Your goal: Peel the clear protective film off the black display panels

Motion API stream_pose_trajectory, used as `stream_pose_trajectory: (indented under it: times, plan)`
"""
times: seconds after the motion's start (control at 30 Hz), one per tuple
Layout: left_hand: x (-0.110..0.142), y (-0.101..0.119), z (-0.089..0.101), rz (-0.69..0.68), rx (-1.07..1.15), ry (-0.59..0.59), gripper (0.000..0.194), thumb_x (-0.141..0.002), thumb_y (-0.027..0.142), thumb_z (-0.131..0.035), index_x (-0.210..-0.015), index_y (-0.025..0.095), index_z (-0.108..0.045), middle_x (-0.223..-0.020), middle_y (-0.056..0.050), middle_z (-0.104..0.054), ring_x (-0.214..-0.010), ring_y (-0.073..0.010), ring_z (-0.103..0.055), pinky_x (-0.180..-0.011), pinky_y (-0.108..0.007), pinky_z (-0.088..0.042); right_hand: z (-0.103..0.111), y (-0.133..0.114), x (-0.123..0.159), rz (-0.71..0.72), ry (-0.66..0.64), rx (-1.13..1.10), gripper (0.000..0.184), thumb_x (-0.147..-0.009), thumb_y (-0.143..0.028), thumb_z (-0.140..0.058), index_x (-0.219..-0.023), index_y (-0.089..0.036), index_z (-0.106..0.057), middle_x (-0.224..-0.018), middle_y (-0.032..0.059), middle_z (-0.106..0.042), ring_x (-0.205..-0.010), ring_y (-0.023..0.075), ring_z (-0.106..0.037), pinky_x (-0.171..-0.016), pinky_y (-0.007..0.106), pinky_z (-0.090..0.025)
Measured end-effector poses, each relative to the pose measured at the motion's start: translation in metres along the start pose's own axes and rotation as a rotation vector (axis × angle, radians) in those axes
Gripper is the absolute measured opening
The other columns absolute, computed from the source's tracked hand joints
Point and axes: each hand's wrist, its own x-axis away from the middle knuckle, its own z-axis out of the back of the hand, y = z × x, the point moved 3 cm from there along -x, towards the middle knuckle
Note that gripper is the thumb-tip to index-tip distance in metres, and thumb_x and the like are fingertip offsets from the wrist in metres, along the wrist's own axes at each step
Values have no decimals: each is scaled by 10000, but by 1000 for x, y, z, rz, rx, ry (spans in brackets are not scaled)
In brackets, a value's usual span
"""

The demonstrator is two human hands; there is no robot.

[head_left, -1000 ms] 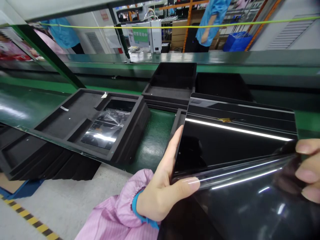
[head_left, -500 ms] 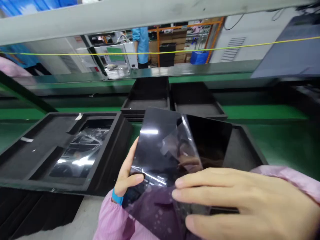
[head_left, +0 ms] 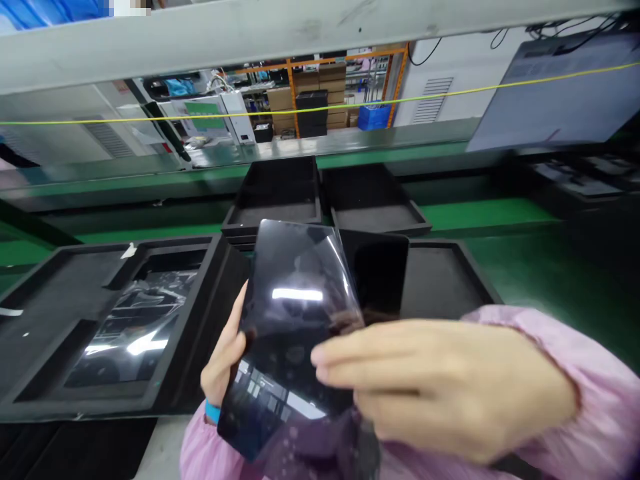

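Note:
My left hand (head_left: 224, 363) grips the left edge of a glossy black panel (head_left: 295, 313), thumb on its face, holding it tilted up in front of me. A clear protective film (head_left: 345, 300) is lifting off the panel's right side. My right hand (head_left: 440, 387) is closed across the panel's lower right, fingers pressed together on the film. Both sleeves are pink. A black foam tray (head_left: 445, 283) lies right behind the panel.
At the left, a large black foam tray (head_left: 60, 313) holds a bagged part (head_left: 135, 327) in its recess. Two more black trays (head_left: 280, 200) sit further back on the green conveyor belt (head_left: 500, 213). A grey beam and a yellow cord cross overhead.
The panel has moved from close at the right to the centre and further off. My right hand has come over its lower edge, and the film has peeled further across.

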Motion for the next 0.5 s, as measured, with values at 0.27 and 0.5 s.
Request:
stream_pose_trajectory:
  times: [0.27,0.5]
  plan:
    - [-27,-18,2,-132,-96,189,391,-861,322,-602,-1248,268,-609,-1350,44,-574,-1354,-230,-402,-1178,-330,-275,13,67,-6,-419,596,251,294,-822,-214,-672,-589,-187,-496,-798,-32,-687,-1145,243,-538,-972,476,-412]
    - [-29,-7,-4,-217,-263,297,349,-808,291,-642,-1155,273,-673,-1249,66,-646,-1324,-256,-439,-1182,-364,-271,9,84,-10,-678,862,116,279,-833,-180,-593,-581,-193,-474,-781,-15,-656,-875,162,-606,-827,347,-505]
